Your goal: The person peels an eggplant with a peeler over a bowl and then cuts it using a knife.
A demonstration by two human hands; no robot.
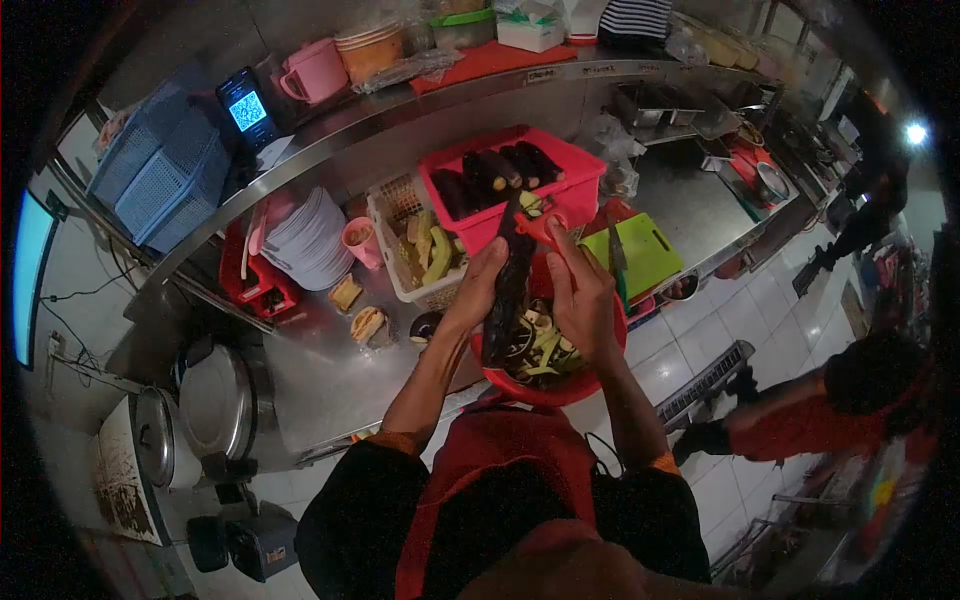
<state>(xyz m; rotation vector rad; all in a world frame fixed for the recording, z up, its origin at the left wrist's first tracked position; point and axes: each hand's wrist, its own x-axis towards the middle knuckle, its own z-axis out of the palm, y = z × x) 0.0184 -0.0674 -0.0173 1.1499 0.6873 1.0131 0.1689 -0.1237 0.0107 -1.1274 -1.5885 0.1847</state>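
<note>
My left hand [484,285] is wrapped round a long dark eggplant [511,292], which is held upright over a red basin [560,393]. A red peeler [538,228] is in my right hand [585,300], its head close to the eggplant's upper end. Pale and dark peelings [548,345] lie in the basin below both hands. Just beyond, a bright pink-red tub [575,185] holds several dark whole eggplants [500,170]. To its left, a white plastic basket [385,215] contains pale, yellow-green peeled eggplants [436,255].
A green cutting board [655,258] with a knife [618,255] lies right of the basin. Stacked white plates [310,240], a pink cup [362,240] and wrapped food [370,327] stand left. A steel shelf [380,115] runs above. Another person [830,410] is at the right.
</note>
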